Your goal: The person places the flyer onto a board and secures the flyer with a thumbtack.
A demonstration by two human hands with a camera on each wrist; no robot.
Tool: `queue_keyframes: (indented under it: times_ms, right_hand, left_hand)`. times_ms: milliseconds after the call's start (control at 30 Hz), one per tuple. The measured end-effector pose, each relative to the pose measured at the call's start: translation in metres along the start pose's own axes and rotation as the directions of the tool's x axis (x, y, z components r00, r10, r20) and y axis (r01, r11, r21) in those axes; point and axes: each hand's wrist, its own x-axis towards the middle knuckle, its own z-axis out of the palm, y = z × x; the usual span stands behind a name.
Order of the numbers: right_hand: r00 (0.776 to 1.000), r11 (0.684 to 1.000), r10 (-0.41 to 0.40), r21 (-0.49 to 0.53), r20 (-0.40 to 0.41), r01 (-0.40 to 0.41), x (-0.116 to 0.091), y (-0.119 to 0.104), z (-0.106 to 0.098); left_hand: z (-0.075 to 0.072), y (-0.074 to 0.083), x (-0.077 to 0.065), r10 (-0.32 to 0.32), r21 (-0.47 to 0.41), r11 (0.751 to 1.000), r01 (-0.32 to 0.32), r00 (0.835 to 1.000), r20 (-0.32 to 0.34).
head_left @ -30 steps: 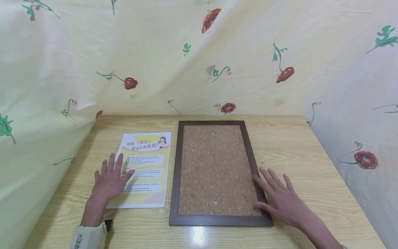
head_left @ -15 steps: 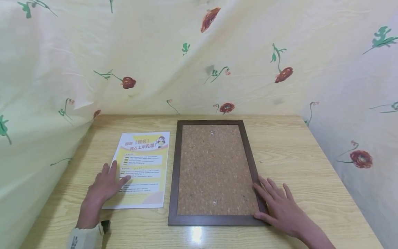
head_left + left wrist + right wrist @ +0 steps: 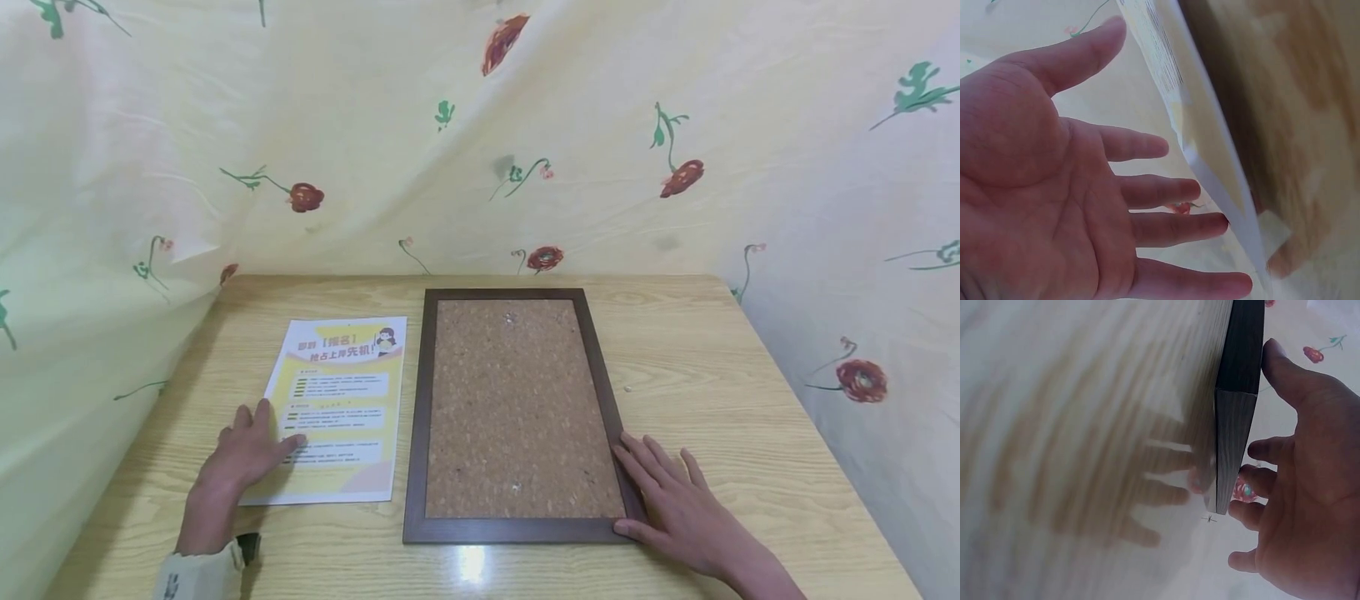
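A sheet of printed paper (image 3: 345, 417), yellow and white with a small cartoon figure, lies flat on the left of the table. My left hand (image 3: 243, 450) is at its left edge, fingers spread and fairly straight, thumb over the print; in the left wrist view, the palm (image 3: 1047, 181) holds nothing. Right of the paper lies a cork board (image 3: 525, 400) in a dark brown frame (image 3: 517, 531). My right hand (image 3: 686, 508) rests its thumb and fingertips on the frame's lower right side. In the right wrist view, those fingers (image 3: 1260, 481) look relaxed beside the frame's corner (image 3: 1235, 425).
Shiny clear pins or marks (image 3: 510, 318) dot the cork near its top and bottom. Another tiny shiny piece (image 3: 627, 388) lies on the wooden table (image 3: 697, 333) right of the frame. Floral cloth (image 3: 420, 125) hangs behind and at both sides.
My left hand has drawn back toward me and slightly left, uncovering more of the paper. My right hand has slid a little toward me along the frame's side.
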Motion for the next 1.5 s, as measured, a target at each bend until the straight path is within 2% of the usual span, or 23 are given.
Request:
queue_keyframes:
  times_ms: [167, 533, 833, 1133, 1500]
  right_hand:
    - [1.000, 1.000, -0.002, -0.007, -0.003, 0.002, -0.0007, 0.0004, 0.0023]
    - [0.991, 0.995, 0.082, 0.051, 0.102, -0.087, -0.0002, -0.0004, 0.0001]
    - [0.990, 0.994, 0.089, 0.058, 0.112, -0.096, -0.0004, 0.0002, 0.0011]
    - [0.989, 0.994, 0.090, 0.049, 0.118, -0.097, 0.0003, 0.0012, 0.0023]
    - [0.989, 0.993, 0.095, 0.057, 0.116, -0.102, -0.0004, 0.0016, 0.0031]
  left_hand:
    - [-0.0002, -0.0004, 0.0015, -0.028, 0.006, 1.000, 0.028, 1.000, 0.008]
    - [-0.0002, 0.0000, -0.0004, -0.102, -0.003, 0.995, 0.102, 0.995, -0.006]
    - [0.0002, 0.0008, 0.0013, -0.105, -0.017, 0.994, 0.104, 0.994, -0.021]
    - [0.0001, 0.0018, 0.0021, -0.151, -0.075, 0.986, 0.147, 0.987, -0.047]
    - [-0.0052, 0.0015, 0.0046, -0.107, -0.046, 0.994, 0.102, 0.989, -0.104]
